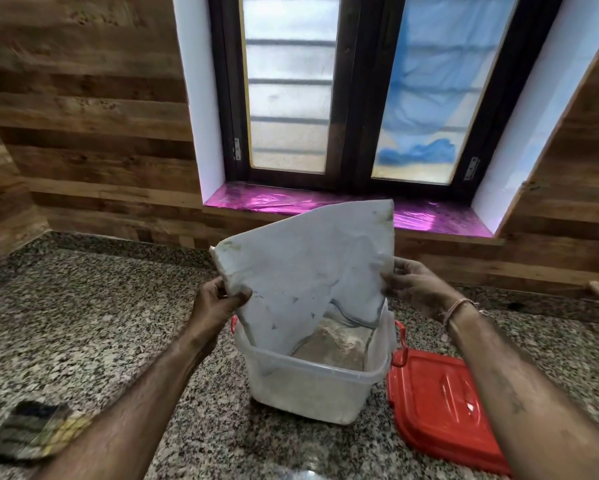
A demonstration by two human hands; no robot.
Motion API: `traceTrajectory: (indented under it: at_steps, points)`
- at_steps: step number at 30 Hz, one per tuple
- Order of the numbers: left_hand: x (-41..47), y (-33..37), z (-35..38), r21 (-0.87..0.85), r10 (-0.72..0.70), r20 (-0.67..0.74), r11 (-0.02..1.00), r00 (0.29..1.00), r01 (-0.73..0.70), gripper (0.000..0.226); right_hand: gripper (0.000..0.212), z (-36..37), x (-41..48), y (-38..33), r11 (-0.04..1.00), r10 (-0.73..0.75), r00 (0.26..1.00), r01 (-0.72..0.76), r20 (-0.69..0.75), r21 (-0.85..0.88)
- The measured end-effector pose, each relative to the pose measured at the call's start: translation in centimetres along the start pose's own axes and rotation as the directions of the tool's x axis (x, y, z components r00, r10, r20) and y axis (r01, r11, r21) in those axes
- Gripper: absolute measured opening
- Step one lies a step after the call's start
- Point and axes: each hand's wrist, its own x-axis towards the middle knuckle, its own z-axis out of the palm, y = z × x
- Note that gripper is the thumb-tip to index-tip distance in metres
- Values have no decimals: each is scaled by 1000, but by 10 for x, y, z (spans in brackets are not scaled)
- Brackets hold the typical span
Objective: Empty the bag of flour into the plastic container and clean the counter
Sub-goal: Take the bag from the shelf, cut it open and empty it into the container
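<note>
A white flour bag (305, 268) hangs upside down over the clear plastic container (311, 393), its mouth dipping inside the container. My left hand (218, 299) grips the bag's left edge and my right hand (412, 285) holds its right edge. A heap of pale flour (332, 344) lies inside the container. The container has red side clips and stands on the speckled granite counter (100, 323).
The red lid (440, 407) lies flat on the counter just right of the container. A dark checked cloth (38, 431) sits at the lower left. Behind the counter are a wood-panelled wall and a window with a shiny purple sill (256, 199).
</note>
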Motion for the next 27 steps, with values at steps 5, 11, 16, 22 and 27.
traceTrajectory:
  at_steps: [5, 11, 16, 22, 27]
  points:
    - [-4, 15, 10, -34, 101, -53, 994, 993, -103, 34, 16, -3, -2, 14, 960, -143, 981, 107, -128, -259]
    - [1, 27, 12, -48, 141, -56, 988, 988, -144, 19, 18, 0, 3, 14, 968, -129, 972, 79, -198, -240]
    - [-7, 10, 9, 214, 44, 64, 975, 997, -57, 50, 33, -3, 5, 13, 991, -111, 984, 99, -140, -88]
    - [-2, 19, 5, 25, 161, -85, 987, 983, -159, 29, 26, 3, 7, 15, 933, -153, 974, 87, -167, -350]
    - [8, 27, -1, 378, 305, -169, 898, 937, -225, 23, 41, 5, 11, 11, 923, -211, 944, 107, -253, -371]
